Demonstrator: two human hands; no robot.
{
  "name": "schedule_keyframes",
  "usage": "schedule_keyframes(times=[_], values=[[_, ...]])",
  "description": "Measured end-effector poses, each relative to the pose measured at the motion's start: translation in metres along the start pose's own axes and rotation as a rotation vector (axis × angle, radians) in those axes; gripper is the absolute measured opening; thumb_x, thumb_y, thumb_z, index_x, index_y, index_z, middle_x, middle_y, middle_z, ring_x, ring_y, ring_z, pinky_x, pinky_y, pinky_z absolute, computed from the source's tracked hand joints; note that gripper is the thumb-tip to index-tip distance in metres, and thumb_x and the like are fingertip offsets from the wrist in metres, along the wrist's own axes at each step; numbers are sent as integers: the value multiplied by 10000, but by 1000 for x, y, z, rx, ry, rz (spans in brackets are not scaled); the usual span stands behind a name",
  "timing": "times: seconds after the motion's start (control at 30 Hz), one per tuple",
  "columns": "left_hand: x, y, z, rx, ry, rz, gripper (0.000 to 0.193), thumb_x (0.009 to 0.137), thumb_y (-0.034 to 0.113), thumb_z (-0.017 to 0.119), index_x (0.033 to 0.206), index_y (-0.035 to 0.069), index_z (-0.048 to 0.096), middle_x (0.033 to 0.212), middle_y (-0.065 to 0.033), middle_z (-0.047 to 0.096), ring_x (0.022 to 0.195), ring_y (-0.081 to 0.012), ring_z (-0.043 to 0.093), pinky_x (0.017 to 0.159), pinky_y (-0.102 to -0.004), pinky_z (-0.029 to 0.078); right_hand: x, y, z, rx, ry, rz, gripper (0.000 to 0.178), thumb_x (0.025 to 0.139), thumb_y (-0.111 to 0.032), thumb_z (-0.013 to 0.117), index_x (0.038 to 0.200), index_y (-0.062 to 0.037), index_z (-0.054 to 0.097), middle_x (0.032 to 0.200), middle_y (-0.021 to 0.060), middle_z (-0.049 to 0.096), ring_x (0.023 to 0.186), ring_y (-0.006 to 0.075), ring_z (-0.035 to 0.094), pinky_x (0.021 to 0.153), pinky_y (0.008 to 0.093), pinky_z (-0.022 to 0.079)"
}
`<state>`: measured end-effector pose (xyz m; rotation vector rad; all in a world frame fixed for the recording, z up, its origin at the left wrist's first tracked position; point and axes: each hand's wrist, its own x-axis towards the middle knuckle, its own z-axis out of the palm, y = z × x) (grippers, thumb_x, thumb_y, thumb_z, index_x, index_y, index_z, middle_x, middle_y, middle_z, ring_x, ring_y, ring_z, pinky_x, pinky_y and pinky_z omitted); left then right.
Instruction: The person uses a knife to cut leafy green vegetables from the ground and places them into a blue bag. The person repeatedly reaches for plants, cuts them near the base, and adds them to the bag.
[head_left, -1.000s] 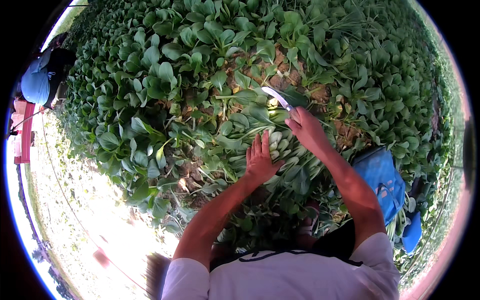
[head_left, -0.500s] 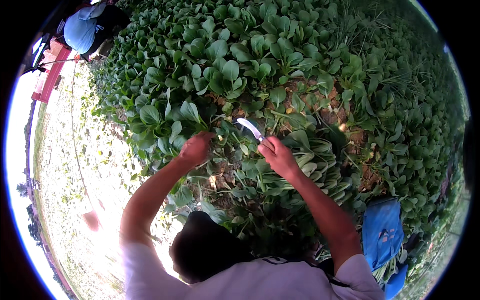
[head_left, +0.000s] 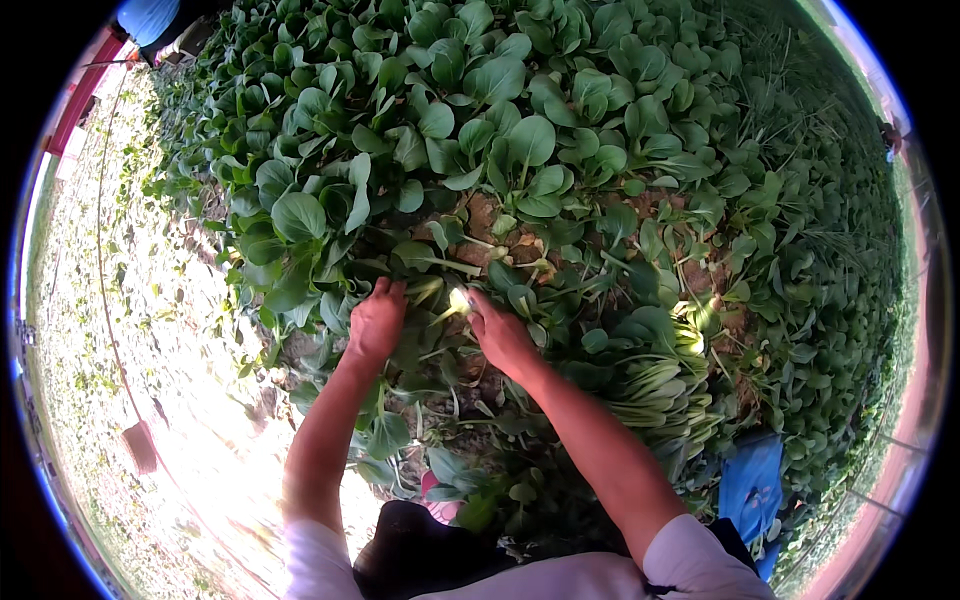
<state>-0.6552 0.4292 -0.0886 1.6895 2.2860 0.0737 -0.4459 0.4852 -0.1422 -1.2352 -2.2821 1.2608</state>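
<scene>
Veg field point(head_left: 560, 150), both hands point(head_left: 376, 322) gripping plant point(head_left: 432, 300)

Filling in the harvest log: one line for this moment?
left hand: on plant | right hand: knife at its base | cut greens piled right

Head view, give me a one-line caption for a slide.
Left hand grips a leafy plant in a field row while the right hand presses a knife at its base.

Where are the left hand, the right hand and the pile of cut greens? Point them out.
left hand point(head_left: 376, 322), head view, back of the hand.
right hand point(head_left: 500, 335), head view, back of the hand.
pile of cut greens point(head_left: 655, 395), head view, pale stalks mid-pile.
</scene>
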Motion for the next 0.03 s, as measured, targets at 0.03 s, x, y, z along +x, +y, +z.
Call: schedule_keyframes(times=[0.03], values=[[1, -4, 2, 21, -30, -20, 308, 835, 197, 590, 1129, 107, 570, 1094, -124, 556, 856, -327, 623, 706, -411, 526, -1, 0, 4, 8, 5, -14, 515, 937, -277, 462, 1395, -91, 319, 805, 212, 644, 688, 372, 619, 623, 459, 478]])
